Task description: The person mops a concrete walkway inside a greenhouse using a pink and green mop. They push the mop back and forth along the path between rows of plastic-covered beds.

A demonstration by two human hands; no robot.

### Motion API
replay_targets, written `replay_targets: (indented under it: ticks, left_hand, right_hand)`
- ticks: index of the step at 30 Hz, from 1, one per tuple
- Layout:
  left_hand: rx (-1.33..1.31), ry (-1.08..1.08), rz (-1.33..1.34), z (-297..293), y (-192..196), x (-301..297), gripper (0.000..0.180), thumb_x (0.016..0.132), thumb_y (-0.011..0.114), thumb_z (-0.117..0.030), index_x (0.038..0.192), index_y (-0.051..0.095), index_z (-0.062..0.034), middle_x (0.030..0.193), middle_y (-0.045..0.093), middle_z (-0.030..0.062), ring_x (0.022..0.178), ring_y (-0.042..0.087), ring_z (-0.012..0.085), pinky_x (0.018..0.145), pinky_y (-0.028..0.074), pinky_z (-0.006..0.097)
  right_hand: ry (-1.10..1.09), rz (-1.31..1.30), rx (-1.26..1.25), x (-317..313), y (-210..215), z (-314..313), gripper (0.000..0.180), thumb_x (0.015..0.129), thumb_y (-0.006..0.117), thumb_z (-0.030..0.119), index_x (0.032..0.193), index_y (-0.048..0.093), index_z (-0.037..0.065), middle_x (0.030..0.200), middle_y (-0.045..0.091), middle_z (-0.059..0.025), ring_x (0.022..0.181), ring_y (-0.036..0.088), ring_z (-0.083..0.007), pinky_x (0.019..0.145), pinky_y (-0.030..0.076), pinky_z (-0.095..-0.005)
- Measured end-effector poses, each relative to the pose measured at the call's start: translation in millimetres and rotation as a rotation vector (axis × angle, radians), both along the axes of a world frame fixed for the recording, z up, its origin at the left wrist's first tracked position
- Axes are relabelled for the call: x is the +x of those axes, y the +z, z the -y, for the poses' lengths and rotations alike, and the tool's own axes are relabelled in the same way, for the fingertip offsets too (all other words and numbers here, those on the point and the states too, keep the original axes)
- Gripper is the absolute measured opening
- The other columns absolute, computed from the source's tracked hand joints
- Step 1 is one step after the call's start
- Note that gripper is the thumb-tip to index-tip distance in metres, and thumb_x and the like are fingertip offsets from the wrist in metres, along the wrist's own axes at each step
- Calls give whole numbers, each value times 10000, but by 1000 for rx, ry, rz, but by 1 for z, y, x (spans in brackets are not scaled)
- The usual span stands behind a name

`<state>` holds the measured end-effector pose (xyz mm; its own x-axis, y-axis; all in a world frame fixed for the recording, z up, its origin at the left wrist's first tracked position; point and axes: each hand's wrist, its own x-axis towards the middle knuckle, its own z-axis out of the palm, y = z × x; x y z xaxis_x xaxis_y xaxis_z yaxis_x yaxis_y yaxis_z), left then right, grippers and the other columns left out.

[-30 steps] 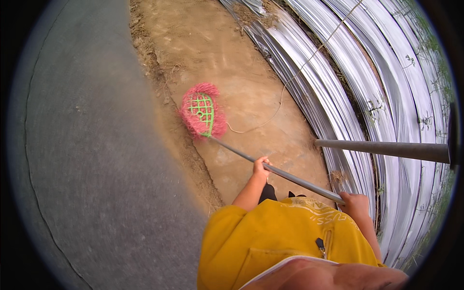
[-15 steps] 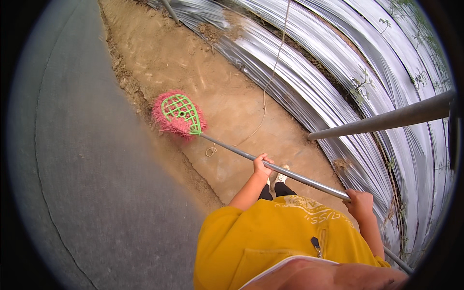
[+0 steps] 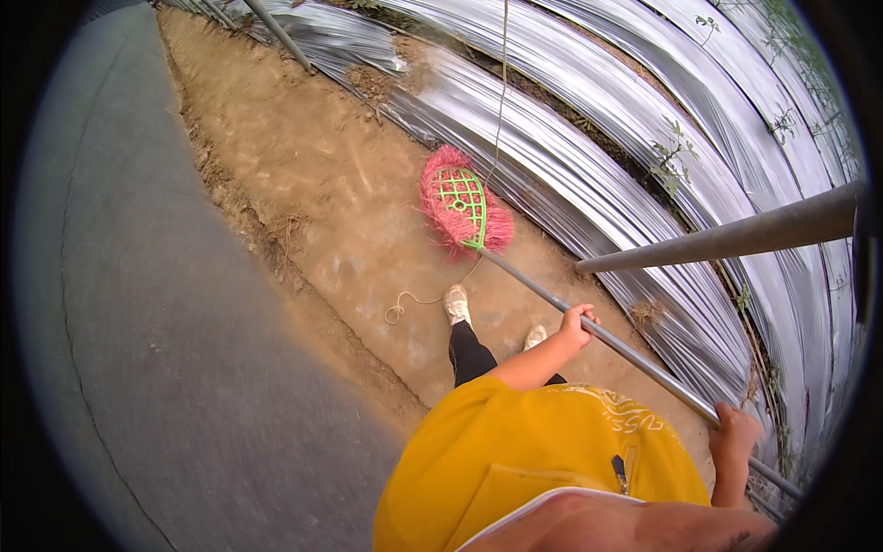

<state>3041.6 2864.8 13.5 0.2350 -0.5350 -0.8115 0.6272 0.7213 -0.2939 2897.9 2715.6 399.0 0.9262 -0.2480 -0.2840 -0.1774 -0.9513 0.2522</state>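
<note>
A broom (image 3: pixel 458 195) with pink-red bristles and a green plastic lattice head is over the dirt path, close to the silver sheeting. Its grey pole runs down to the lower right, past my body. Partway along the pole, my left hand (image 3: pixel 578 324) is wrapped round it. Farther back, at my right side, my right hand (image 3: pixel 736 429) grips the same pole. Both hands are closed. Whether the bristles touch the soil I cannot tell.
Silver plastic sheeting (image 3: pixel 589 175) covers raised rows on the right, with small plants poking through. A thick grey post (image 3: pixel 727 241) slants across it. A thin cord (image 3: pixel 397 308) lies by my left shoe (image 3: pixel 457 304). Dark grey sheet (image 3: pixel 202 350) borders the path on the left.
The broom head has swung right, from the path's left edge toward the silver sheeting. Both hands have shifted right with the pole. My left foot now shows ahead of the right.
</note>
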Motion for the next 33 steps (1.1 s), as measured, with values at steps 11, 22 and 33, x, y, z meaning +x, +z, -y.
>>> replay_targets:
  ticks: [11,22,33]
  left_hand:
    - [219,66,56,-163,8,126,152,691,543,-42,630,408,-75,514,400,47,466,400,188,490,403,316]
    - [89,-5,18,-178,-36,164,150,711,574,-31,646,446,-76,529,420,75,498,428,222,519,421,352]
    - [99,222,164,-228,5,263,157,689,555,-7,626,420,-58,493,385,53,443,380,191,458,381,312]
  right_hand:
    - [-3,85,200,106,-49,-93,166,597,684,120,722,574,119,614,552,-90,568,546,-288,506,407,-383]
    - [60,-65,75,186,-49,-149,152,565,636,52,671,537,96,577,538,-93,549,540,-301,490,403,-386]
    - [89,101,141,239,-34,-181,306,569,712,125,844,578,110,651,584,-74,584,569,-278,523,431,-370]
